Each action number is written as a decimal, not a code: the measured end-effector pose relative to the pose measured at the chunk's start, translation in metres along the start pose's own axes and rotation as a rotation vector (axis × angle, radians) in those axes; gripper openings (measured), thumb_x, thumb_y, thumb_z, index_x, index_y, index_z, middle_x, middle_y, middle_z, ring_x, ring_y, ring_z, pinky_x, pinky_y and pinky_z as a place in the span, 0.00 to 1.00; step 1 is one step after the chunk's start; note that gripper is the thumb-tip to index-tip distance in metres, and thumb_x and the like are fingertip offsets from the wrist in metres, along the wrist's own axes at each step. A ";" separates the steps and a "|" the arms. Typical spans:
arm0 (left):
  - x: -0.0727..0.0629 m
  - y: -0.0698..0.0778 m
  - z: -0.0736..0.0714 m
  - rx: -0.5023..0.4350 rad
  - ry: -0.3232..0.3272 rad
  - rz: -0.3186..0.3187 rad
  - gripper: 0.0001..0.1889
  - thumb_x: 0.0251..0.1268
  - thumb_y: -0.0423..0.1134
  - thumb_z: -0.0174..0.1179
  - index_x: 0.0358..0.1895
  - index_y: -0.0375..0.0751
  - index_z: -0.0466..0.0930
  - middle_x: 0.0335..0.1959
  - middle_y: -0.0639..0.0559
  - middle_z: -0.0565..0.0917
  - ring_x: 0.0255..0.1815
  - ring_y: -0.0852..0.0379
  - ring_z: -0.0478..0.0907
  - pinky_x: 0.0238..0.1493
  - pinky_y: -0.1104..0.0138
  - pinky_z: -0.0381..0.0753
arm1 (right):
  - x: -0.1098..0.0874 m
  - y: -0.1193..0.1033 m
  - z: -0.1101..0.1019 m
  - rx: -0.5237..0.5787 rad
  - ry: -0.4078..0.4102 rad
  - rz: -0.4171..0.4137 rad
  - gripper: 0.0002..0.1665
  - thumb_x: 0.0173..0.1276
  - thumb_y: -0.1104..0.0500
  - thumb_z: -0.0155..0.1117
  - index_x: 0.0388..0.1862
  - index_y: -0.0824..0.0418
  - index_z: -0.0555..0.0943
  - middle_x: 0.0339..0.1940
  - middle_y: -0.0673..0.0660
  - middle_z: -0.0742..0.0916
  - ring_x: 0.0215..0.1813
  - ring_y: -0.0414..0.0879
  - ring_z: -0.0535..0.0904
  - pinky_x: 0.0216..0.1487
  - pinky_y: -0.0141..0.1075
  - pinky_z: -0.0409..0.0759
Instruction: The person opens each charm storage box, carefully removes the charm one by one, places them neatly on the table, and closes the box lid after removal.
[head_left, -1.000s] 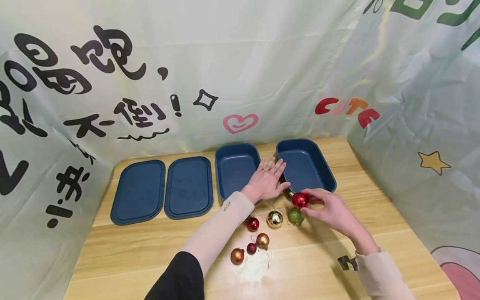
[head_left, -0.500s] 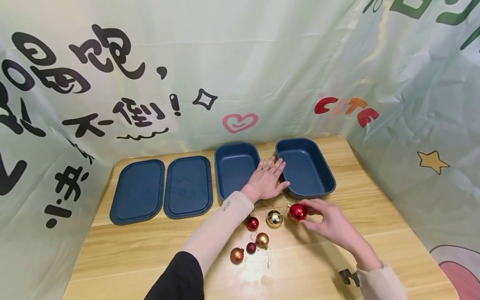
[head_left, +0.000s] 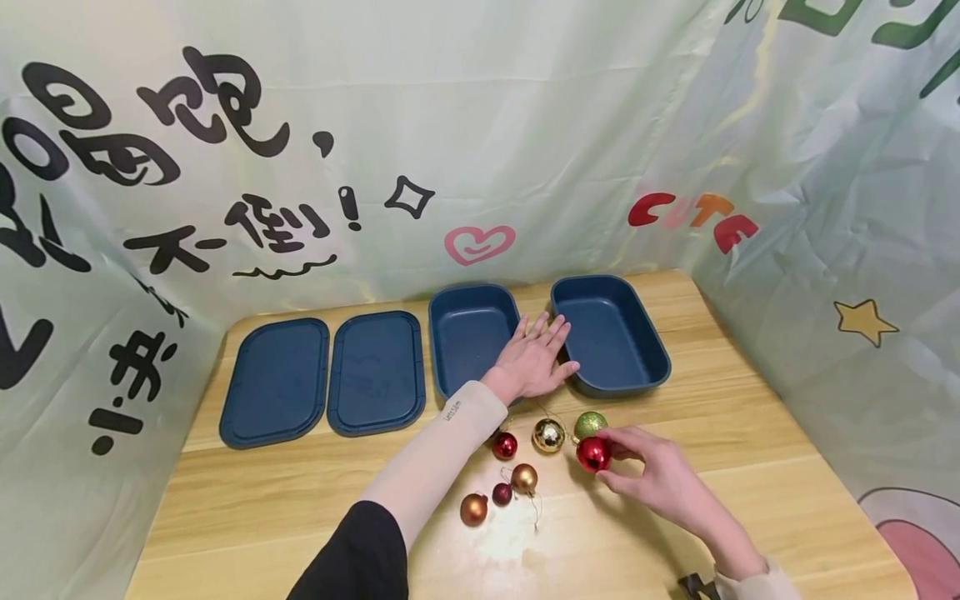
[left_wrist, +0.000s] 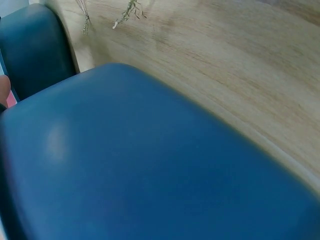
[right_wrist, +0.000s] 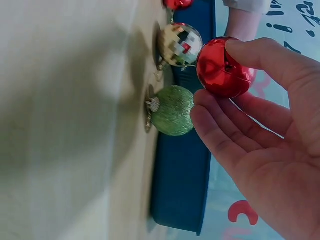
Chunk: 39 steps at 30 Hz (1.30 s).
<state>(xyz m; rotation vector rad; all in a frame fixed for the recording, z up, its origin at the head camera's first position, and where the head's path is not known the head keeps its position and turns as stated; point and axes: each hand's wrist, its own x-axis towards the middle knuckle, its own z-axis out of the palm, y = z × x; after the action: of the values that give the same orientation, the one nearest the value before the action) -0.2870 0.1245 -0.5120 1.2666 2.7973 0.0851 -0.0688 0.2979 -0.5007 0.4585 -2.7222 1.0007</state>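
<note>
My right hand [head_left: 652, 473] pinches a shiny red Christmas bauble [head_left: 593, 455] between thumb and fingers, in front of a glittery green bauble [head_left: 591, 422]. Close up in the right wrist view, the red bauble [right_wrist: 220, 70] is held above the wood, with the green bauble [right_wrist: 172, 111] below it. My left hand [head_left: 531, 365] stretches its fingers out over the gap between two dark blue boxes, the left box [head_left: 467, 337] and the right box [head_left: 611, 337]; whether it touches them, I cannot tell. A blue box wall [left_wrist: 150, 150] fills most of the left wrist view.
Two flat blue lids [head_left: 275, 383] lie at the table's left. Left of the red bauble sit a mirrored gold bauble [head_left: 548, 436], a smaller red one [head_left: 505, 446], a copper one [head_left: 473, 509] and several others. A printed cloth [head_left: 525, 133] hangs behind.
My right hand has drawn the red bauble from beside the right box toward me, so the green bauble shows again behind it. My left hand has stayed in place.
</note>
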 end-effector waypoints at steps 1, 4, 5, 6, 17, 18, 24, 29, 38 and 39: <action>0.000 0.000 0.000 -0.001 0.000 0.001 0.41 0.84 0.67 0.32 0.88 0.47 0.45 0.90 0.51 0.48 0.90 0.45 0.42 0.88 0.46 0.39 | -0.002 0.000 0.001 0.004 -0.001 -0.003 0.31 0.52 0.64 0.86 0.57 0.64 0.87 0.48 0.51 0.91 0.43 0.35 0.87 0.43 0.38 0.90; 0.000 0.000 -0.001 -0.004 -0.002 0.000 0.41 0.84 0.67 0.33 0.88 0.47 0.45 0.89 0.51 0.48 0.90 0.45 0.41 0.88 0.46 0.39 | -0.006 -0.001 0.006 0.024 -0.013 -0.009 0.32 0.51 0.64 0.86 0.57 0.65 0.87 0.47 0.53 0.92 0.43 0.35 0.87 0.43 0.38 0.90; 0.000 0.000 -0.001 -0.003 -0.005 -0.002 0.41 0.84 0.67 0.33 0.88 0.47 0.45 0.90 0.51 0.48 0.90 0.46 0.41 0.88 0.46 0.38 | -0.008 -0.001 0.007 0.036 -0.020 -0.007 0.32 0.51 0.64 0.86 0.57 0.65 0.87 0.47 0.53 0.92 0.43 0.35 0.87 0.43 0.39 0.90; 0.000 0.000 -0.001 -0.004 -0.004 -0.002 0.41 0.84 0.67 0.32 0.88 0.47 0.45 0.90 0.51 0.48 0.90 0.46 0.41 0.88 0.47 0.38 | -0.009 -0.001 0.009 0.048 -0.026 -0.003 0.32 0.51 0.64 0.86 0.58 0.65 0.87 0.47 0.53 0.92 0.42 0.35 0.87 0.44 0.39 0.90; -0.001 0.000 -0.001 0.007 0.002 0.004 0.41 0.84 0.67 0.32 0.88 0.46 0.46 0.89 0.50 0.49 0.90 0.45 0.42 0.88 0.46 0.40 | -0.018 0.004 0.019 0.075 -0.046 0.060 0.33 0.51 0.65 0.86 0.58 0.68 0.86 0.48 0.55 0.91 0.43 0.35 0.87 0.45 0.38 0.90; -0.001 0.000 -0.001 0.011 0.003 0.004 0.41 0.84 0.67 0.31 0.88 0.46 0.46 0.89 0.50 0.49 0.90 0.45 0.42 0.88 0.46 0.40 | -0.018 0.005 0.020 0.069 -0.045 0.064 0.33 0.50 0.65 0.86 0.58 0.68 0.86 0.48 0.55 0.91 0.43 0.35 0.87 0.45 0.38 0.90; -0.001 0.000 -0.001 0.004 0.004 0.002 0.41 0.84 0.67 0.32 0.88 0.46 0.45 0.89 0.50 0.48 0.90 0.45 0.42 0.88 0.47 0.38 | -0.019 0.008 0.018 0.063 -0.063 0.111 0.34 0.52 0.63 0.86 0.60 0.66 0.86 0.50 0.55 0.91 0.44 0.38 0.88 0.47 0.38 0.90; -0.001 0.000 -0.001 0.017 0.002 0.000 0.42 0.84 0.69 0.29 0.88 0.46 0.45 0.89 0.50 0.48 0.90 0.46 0.42 0.88 0.47 0.38 | -0.021 0.014 0.016 0.091 -0.078 0.152 0.34 0.53 0.63 0.85 0.61 0.67 0.85 0.50 0.56 0.91 0.43 0.40 0.89 0.45 0.36 0.90; -0.001 0.000 0.000 0.018 0.001 0.007 0.42 0.84 0.68 0.29 0.88 0.46 0.45 0.89 0.50 0.48 0.90 0.45 0.42 0.88 0.45 0.41 | -0.023 0.024 0.009 0.093 -0.064 0.179 0.33 0.52 0.65 0.85 0.59 0.69 0.85 0.48 0.57 0.91 0.41 0.37 0.88 0.42 0.34 0.90; -0.001 0.000 0.000 0.013 0.002 0.006 0.41 0.84 0.68 0.29 0.88 0.46 0.45 0.89 0.50 0.48 0.90 0.45 0.42 0.88 0.45 0.40 | -0.023 0.024 0.008 0.087 -0.067 0.182 0.33 0.52 0.65 0.85 0.59 0.69 0.85 0.49 0.58 0.91 0.41 0.37 0.88 0.42 0.35 0.90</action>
<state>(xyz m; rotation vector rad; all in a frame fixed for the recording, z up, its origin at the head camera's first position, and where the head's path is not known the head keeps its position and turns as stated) -0.2864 0.1239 -0.5117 1.2786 2.8002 0.0684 -0.0564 0.3151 -0.5272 0.2658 -2.8294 1.1734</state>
